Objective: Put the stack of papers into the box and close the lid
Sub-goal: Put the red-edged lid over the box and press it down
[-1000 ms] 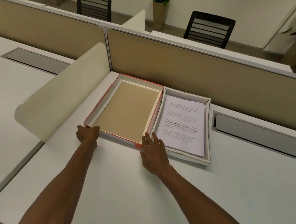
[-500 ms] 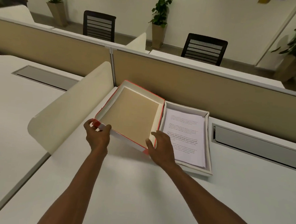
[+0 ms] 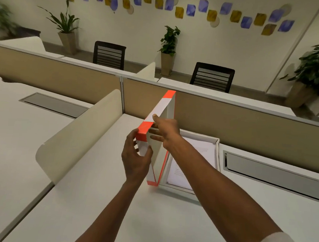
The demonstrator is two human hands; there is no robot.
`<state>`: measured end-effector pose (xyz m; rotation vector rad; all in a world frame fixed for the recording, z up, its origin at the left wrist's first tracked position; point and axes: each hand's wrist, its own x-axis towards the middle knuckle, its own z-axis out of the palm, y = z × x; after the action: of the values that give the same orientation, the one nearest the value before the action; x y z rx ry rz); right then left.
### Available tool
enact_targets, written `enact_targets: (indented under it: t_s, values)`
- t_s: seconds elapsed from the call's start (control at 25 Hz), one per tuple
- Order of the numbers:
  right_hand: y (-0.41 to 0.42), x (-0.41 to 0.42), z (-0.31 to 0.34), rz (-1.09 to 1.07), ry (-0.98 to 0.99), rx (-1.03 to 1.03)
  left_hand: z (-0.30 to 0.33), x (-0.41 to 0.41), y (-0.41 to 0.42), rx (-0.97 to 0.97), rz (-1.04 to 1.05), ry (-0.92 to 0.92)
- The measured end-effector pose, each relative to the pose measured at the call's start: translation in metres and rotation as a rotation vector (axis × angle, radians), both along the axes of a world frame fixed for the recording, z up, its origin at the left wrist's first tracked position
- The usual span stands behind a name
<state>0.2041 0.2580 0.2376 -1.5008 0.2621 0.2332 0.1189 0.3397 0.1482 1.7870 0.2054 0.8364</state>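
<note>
I am in an open-plan office. My hands [image 3: 137,157] are out over a white desk [image 3: 110,212]. Just beyond them runs a tan fabric partition [image 3: 230,120]. To their left, a curved cream divider [image 3: 81,140] separates my desk from the next, which has a grey cable hatch [image 3: 54,105]; a matching hatch [image 3: 272,174] sits to their right. Past the partition stand two black mesh chairs [image 3: 211,77], potted plants [image 3: 168,49], and a wall of blue and yellow shapes [image 3: 181,7].
</note>
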Motion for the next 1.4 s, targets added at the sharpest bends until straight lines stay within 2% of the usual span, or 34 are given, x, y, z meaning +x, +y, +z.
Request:
enact_targets:
  t_s: [0.28, 0.44, 0.52, 0.6, 0.68, 0.72, 0.8, 0.96, 1.08, 1.24, 1.4]
  values:
    - [-0.018, -0.014, -0.002, -0.127, -0.06, 0.033, 0.005, -0.01, -0.022, 0.019, -0.065, 0.028]
    - [-0.046, -0.026, 0.011, -0.085, -0.077, 0.208, 0.008, -0.016, -0.006, 0.02, -0.284, 0.072]
    - [-0.066, -0.034, 0.017, -0.045, -0.082, 0.294, -0.002, -0.011, 0.01, -0.093, -0.278, 0.216]
    - [-0.087, -0.044, 0.021, -0.009, -0.091, 0.359, -0.018, -0.003, 0.028, -0.289, -0.25, 0.539]
    - [-0.108, -0.056, 0.021, 0.026, -0.089, 0.42, -0.036, 0.0, 0.037, -0.551, -0.427, 0.832]
    - [-0.118, -0.061, 0.019, 0.036, -0.087, 0.43, -0.044, -0.002, 0.037, -0.649, -0.534, 0.874]
    - [-0.139, -0.072, 0.012, 0.039, -0.081, 0.443, -0.052, -0.006, 0.029, -0.704, -0.635, 0.826]
    - [-0.189, -0.089, -0.007, -0.025, -0.063, 0.494, -0.063, -0.007, 0.006, -0.512, -0.582, 0.577]
    - [-0.218, -0.097, -0.031, -0.209, 0.009, 0.331, -0.064, -0.008, -0.006, -0.44, -0.513, 0.467]
    - [-0.221, -0.098, -0.074, -0.38, -0.008, -0.002, -0.068, -0.009, -0.036, -0.29, -0.447, 0.525]
    - [-0.236, -0.098, -0.106, -0.43, -0.055, -0.249, -0.079, -0.011, -0.052, -0.212, -0.408, 0.58]
